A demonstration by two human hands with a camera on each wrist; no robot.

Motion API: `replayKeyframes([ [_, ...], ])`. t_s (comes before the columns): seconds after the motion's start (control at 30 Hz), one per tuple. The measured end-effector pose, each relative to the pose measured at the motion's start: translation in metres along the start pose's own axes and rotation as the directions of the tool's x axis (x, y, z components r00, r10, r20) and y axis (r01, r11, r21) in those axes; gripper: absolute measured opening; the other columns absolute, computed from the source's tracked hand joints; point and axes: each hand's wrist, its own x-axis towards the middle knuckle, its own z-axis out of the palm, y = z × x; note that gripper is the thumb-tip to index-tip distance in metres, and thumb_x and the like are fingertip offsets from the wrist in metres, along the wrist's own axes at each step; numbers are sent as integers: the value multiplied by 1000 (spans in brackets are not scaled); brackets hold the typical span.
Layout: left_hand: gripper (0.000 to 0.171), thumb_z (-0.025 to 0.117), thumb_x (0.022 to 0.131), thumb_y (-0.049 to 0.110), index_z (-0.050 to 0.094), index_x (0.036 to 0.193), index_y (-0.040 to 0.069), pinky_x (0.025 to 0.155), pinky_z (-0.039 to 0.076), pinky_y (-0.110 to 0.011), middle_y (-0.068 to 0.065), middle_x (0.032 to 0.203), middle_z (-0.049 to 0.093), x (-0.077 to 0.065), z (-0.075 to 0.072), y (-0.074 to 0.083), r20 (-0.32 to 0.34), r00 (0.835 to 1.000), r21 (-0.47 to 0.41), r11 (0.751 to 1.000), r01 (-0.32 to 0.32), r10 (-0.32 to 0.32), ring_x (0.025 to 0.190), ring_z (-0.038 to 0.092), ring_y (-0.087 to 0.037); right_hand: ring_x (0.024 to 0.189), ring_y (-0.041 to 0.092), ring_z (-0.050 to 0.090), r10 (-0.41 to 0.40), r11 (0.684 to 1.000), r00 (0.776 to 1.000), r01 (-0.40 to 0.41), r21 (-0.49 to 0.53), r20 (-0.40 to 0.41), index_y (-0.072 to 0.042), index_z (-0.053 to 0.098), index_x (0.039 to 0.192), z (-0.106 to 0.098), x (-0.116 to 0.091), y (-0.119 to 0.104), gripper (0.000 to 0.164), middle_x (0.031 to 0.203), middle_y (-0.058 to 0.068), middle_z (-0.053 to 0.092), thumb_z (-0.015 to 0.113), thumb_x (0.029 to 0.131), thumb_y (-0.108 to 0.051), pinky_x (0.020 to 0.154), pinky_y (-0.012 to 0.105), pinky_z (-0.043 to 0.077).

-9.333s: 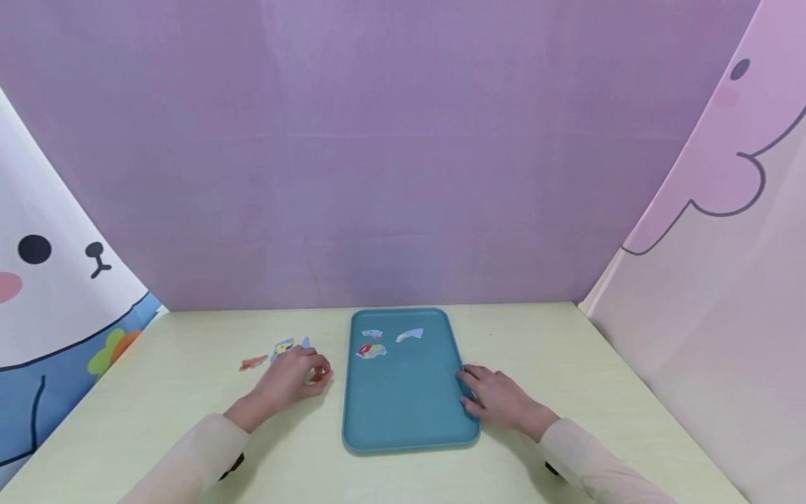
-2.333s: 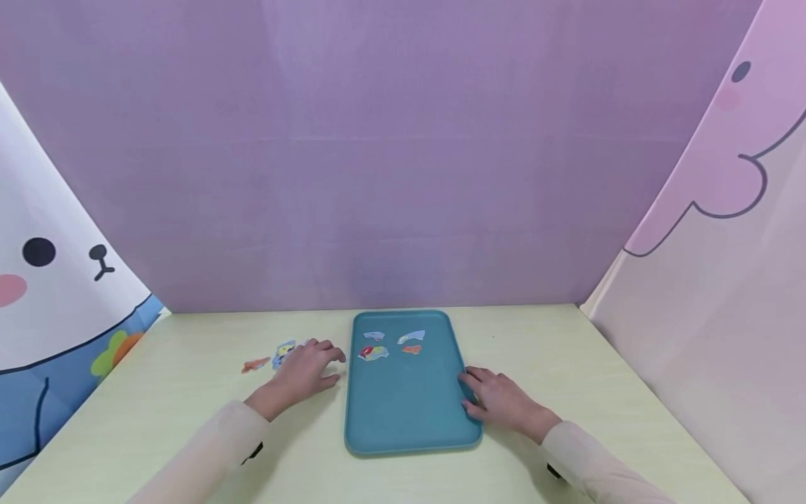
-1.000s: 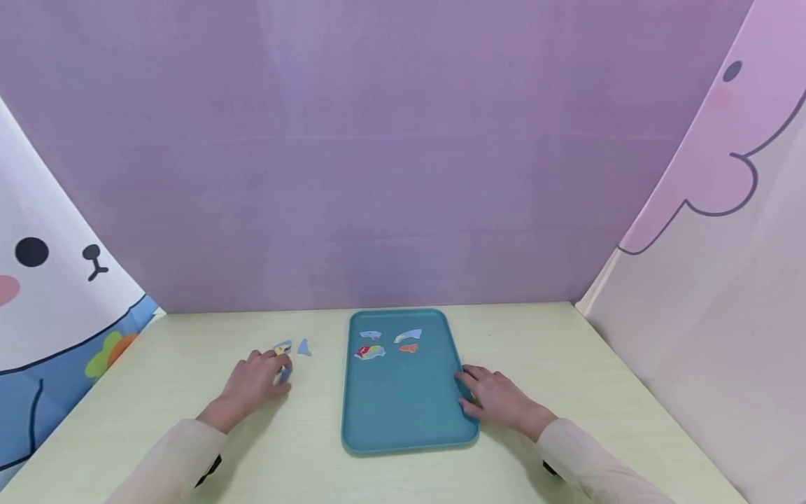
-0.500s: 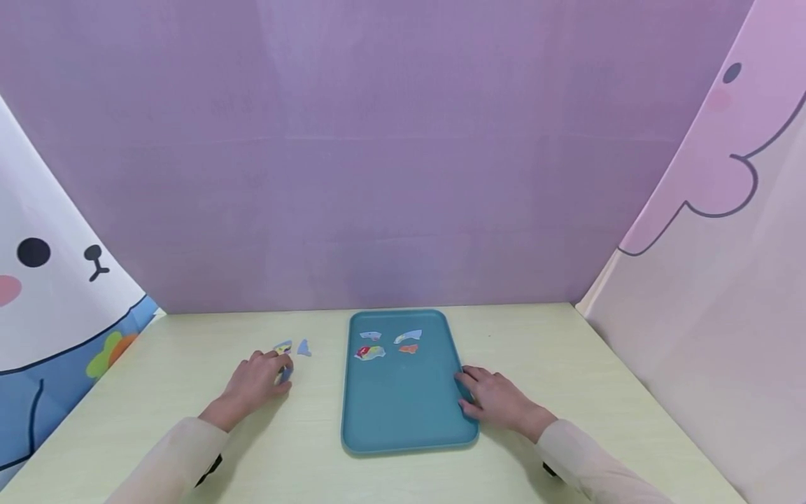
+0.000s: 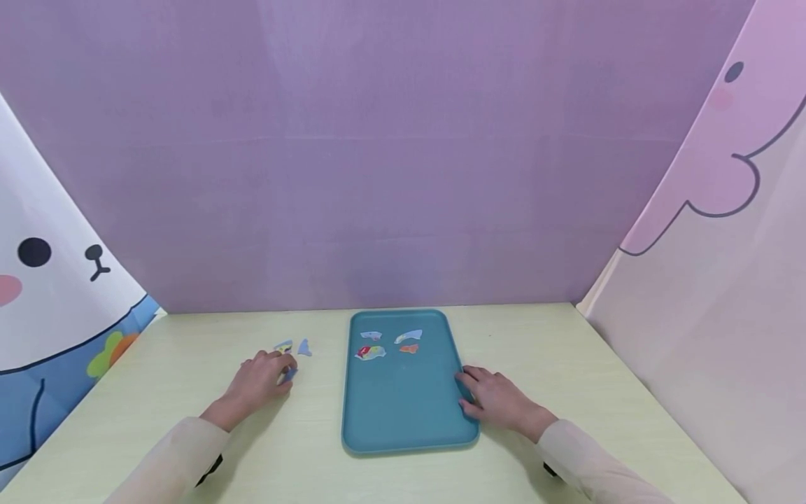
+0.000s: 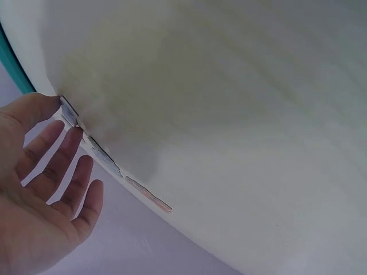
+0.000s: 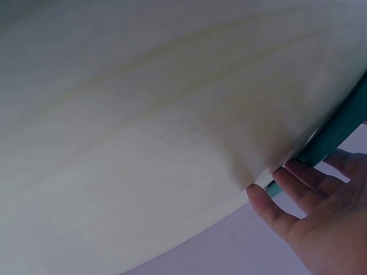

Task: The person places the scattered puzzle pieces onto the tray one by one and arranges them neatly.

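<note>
My left hand point(image 5: 255, 385) pinches a blue puzzle piece point(image 5: 289, 375) between thumb and fingertips, low over the table left of the tray. The fingers partly cover it. Just beyond lie a yellow-and-blue piece point(image 5: 283, 346), partly hidden by the hand, and a small blue piece point(image 5: 305, 348). A reddish piece point(image 6: 149, 195) lies flat in the left wrist view; the hand hides it from the head view. My right hand point(image 5: 500, 400) rests its fingertips on the right rim of the teal tray point(image 5: 409, 413).
Toward the tray's far end lie a pale blue piece point(image 5: 371, 336), a curved pale piece point(image 5: 408, 337), a red-and-yellow piece point(image 5: 370, 353) and an orange piece point(image 5: 409, 348), all apart. A purple curtain point(image 5: 378, 175) stands behind the table point(image 5: 554, 350).
Since the oldest frame, an orange piece has come to lie on the tray. My left hand has shifted left to the blue piece, then slightly right with it. My right hand stays put.
</note>
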Motion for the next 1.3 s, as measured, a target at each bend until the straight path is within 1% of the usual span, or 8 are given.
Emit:
replayKeyframes([
  [0.23, 20, 72, 70, 10, 66, 89, 11, 48, 42, -35, -1, 80, 64, 2, 4, 0, -13, 1000, -1, 1000, 10, -11, 68, 54, -21, 117, 33, 49, 0, 1000, 1000, 0, -4, -6, -2, 50, 126, 1, 0, 1, 48, 128, 18, 51, 54, 89, -32, 85, 47, 46],
  [0.43, 17, 72, 71, 11, 65, 86, 13, 41, 35, -34, 2, 77, 62, 4, 8, 0, -43, 999, 24, 1000, 17, -16, 66, 54, -21, 117, 32, 50, -3, 1000, 1000, 3, -8, -10, -2, 51, 126, 2, 0, 1, 48, 128, 18, 51, 54, 88, -32, 84, 47, 47],
  [0.6, 16, 73, 70, 10, 65, 84, 13, 37, 33, -38, 2, 76, 62, 6, 9, 2, -59, 998, 27, 999, 24, -22, 67, 54, -22, 117, 33, 50, -8, 1000, 1000, 8, -4, -15, -2, 51, 125, 2, 0, 1, 47, 127, 18, 51, 55, 88, -31, 83, 48, 47],
  [0.73, 16, 74, 70, 10, 66, 85, 13, 38, 35, -41, 2, 77, 65, 6, 10, 3, -52, 998, 18, 999, 29, -28, 69, 57, -23, 115, 32, 51, -15, 1000, 1000, 14, -19, -26, -2, 52, 124, 2, 0, 1, 47, 126, 18, 52, 55, 88, -31, 81, 47, 48],
  [0.83, 17, 74, 71, 10, 66, 86, 12, 39, 36, -39, 1, 78, 66, 6, 10, 4, -40, 998, 4, 999, 40, -40, 70, 59, -24, 114, 32, 52, -16, 999, 999, 15, -30, -32, -2, 52, 124, 2, 0, 2, 46, 125, 18, 53, 55, 88, -31, 80, 46, 48],
  [1.0, 18, 74, 71, 11, 67, 87, 11, 41, 37, -36, 0, 79, 67, 6, 9, 4, -15, 997, -23, 997, 77, -78, 71, 59, -24, 115, 31, 51, -7, 1000, 1000, 6, -29, -21, -3, 52, 124, 1, 1, 1, 47, 126, 17, 52, 55, 88, -32, 81, 46, 48],
  [1.17, 18, 74, 71, 9, 67, 88, 10, 42, 38, -43, 1, 80, 67, 7, 9, 4, 2, 995, -42, 995, 96, -96, 73, 58, -24, 116, 32, 51, -1, 1000, 1000, 1, -14, -11, -2, 52, 124, 0, 0, 0, 47, 127, 18, 52, 55, 88, -32, 82, 47, 47],
  [1.3, 19, 73, 70, 8, 68, 87, 10, 42, 39, -51, 1, 80, 66, 8, 9, 4, 3, 997, -33, 996, 79, -79, 74, 58, -24, 116, 32, 50, -4, 1000, 1000, 3, -13, -9, -2, 51, 125, 0, 0, 0, 47, 127, 18, 52, 54, 88, -32, 83, 47, 47],
])
